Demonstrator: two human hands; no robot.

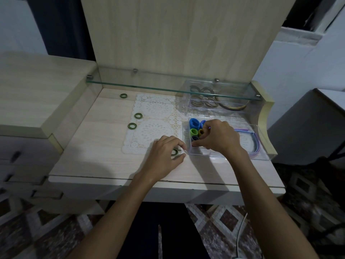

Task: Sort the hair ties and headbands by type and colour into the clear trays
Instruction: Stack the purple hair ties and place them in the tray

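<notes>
Three green-and-black hair ties lie loose on the wooden dresser top: one at the back (123,96), one at the doily's edge (138,115), one just below it (132,125). A fourth green tie (175,152) sits under my left hand (164,156), whose curled fingers close round it. My right hand (218,136) reaches into the near clear tray (261,156), fingers pinching something small among blue (194,123), green (193,131) and yellow ties. Pastel headbands (256,144) lie in that tray's right part. A far clear tray (188,111) holds brown ties and a dark headband.
A white lace doily (155,116) covers the middle of the top. A glass shelf (168,87) overhangs the back, above the far tray. A raised wooden cabinet (37,94) borders the left. The front edge runs near my forearms.
</notes>
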